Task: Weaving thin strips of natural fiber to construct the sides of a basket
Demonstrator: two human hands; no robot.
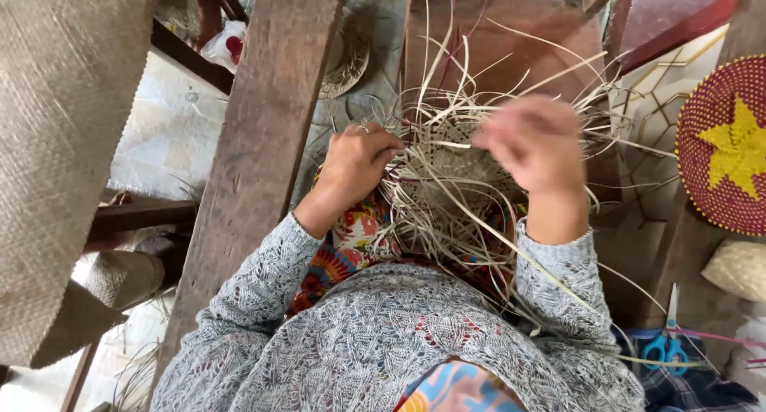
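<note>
Two hands at frame centre: left hand (361, 161) pinching strands of half-woven straw piece (447, 169); right hand (533, 145) blurred, grip unclear. Weaving underway; scissors (667, 346) lower right.

The person wears a grey knitted cardigan of open, lacy stitch, its long sleeves ending in ribbed cuffs at both wrists. Under it shows a bright patterned garment in orange, red, blue and white. A thin ring sits on a finger of the left hand (357, 161); the right hand (533, 141) is blurred
</note>
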